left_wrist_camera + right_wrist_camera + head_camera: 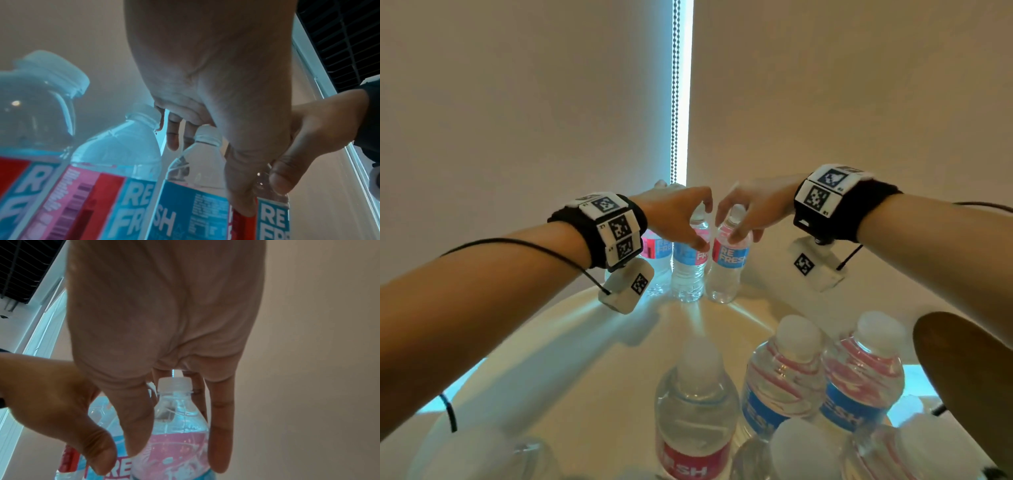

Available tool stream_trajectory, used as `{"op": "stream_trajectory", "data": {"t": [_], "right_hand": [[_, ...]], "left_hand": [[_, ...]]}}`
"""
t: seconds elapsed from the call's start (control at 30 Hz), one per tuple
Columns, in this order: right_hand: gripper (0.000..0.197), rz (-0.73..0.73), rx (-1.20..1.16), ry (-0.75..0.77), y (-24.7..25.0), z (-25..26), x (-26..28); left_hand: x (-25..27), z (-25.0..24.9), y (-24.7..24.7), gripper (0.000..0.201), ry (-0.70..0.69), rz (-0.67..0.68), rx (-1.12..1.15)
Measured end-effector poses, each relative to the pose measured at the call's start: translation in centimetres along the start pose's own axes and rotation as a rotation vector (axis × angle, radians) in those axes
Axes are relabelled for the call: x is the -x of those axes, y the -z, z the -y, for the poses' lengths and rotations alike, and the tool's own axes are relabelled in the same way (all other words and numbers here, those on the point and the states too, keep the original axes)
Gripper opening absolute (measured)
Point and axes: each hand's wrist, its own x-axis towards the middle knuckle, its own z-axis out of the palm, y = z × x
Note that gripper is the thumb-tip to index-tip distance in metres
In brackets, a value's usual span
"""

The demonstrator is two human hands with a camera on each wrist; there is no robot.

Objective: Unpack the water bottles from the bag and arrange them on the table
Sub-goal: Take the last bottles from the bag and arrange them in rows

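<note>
Left hand (674, 214): reaching over the far row, fingers (172, 138) and thumb spread loosely around the shoulder of the middle bottle (688, 263); whether they are actually touching it, I cannot tell.
Right hand (750, 209): arching over the right bottle (727, 260), fingers (219, 426) hanging straight beside its neck, relaxed and not clamping.
Far row: three bottles are standing upright, almost touching, at the back edge of the worktop (585, 349), a third bottle (657, 253) sitting behind the left wrist.
Near group: more bottles (784, 370) are standing close to the camera; no bag is showing.
Handling: full and capped, so they are probably weighing enough to stay put; thin clear walls are likely flexing under a squeeze, and the smooth label is likely slippery.
Hold: the stiff neck under the cap, or the shoulder, is looking safest.
</note>
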Motion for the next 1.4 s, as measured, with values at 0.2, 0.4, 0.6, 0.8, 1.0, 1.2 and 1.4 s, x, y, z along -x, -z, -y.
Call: {"op": "stream_trajectory", "data": {"t": [0.2, 0.4, 0.6, 0.8, 1.0, 1.2, 1.4], "right_hand": [[0.04, -0.022, -0.034, -0.009, -0.2, 0.1, -1.5], [0.033, -0.033, -0.07, 0.0, -0.4, -0.3, -1.8], [0.042, -0.031, -0.105, -0.004, -0.5, -0.7, -1.7], [0.05, -0.055, -0.155, 0.007, -0.8, -0.7, -1.4], [0.058, -0.108, -0.198, 0.029, -1.2, -1.2, -1.1], [0.056, -0.157, -0.254, 0.047, -1.1, -2.1, -0.1], [0.056, -0.326, -0.292, 0.088, 0.3, -2.1, 3.9]], "left_hand": [[-0.6, 0.3, 0.2, 0.074, 0.039, 0.031, 0.004], [-0.8, 0.6, 0.1, 0.075, 0.047, 0.044, 0.019], [-0.8, 0.6, 0.1, 0.075, 0.041, 0.054, -0.007], [-0.6, 0.6, 0.0, 0.083, 0.048, 0.036, -0.013], [0.0, 1.0, 0.1, 0.093, 0.036, -0.02, -0.035], [1.5, 1.8, 1.6, 0.079, -0.068, -0.216, -0.05], [7.4, 1.6, 5.0, 0.078, -0.136, -0.384, 0.191]]}}
